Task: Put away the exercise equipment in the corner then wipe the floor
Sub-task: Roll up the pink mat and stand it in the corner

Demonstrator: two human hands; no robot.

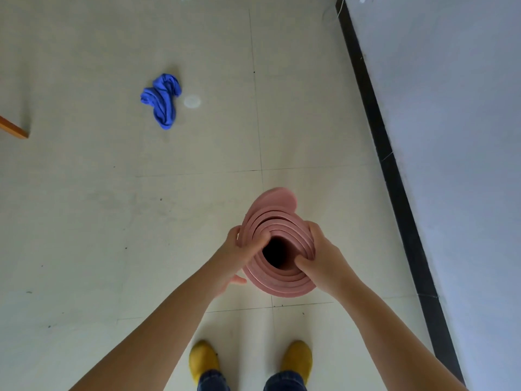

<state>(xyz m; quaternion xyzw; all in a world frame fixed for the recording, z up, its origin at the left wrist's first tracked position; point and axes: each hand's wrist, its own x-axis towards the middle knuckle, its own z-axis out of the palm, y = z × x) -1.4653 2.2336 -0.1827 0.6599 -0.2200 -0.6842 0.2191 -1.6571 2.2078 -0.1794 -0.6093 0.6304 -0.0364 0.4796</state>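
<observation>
A pink rolled exercise mat [277,218] stands upright in front of me, seen end-on with its dark hollow core in the middle. My left hand [239,252] grips the roll's left rim, fingers curled over the top layers. My right hand [321,258] grips the right rim, thumb hooked toward the core. A crumpled blue cloth [162,100] lies on the pale tiled floor [112,207], far ahead to the left.
A white wall [451,136] with a black skirting strip [394,176] runs along the right. A wooden furniture edge [14,128] pokes in at the left. A small pale disc [192,102] lies beside the cloth. My yellow shoes [203,359] stand below the mat.
</observation>
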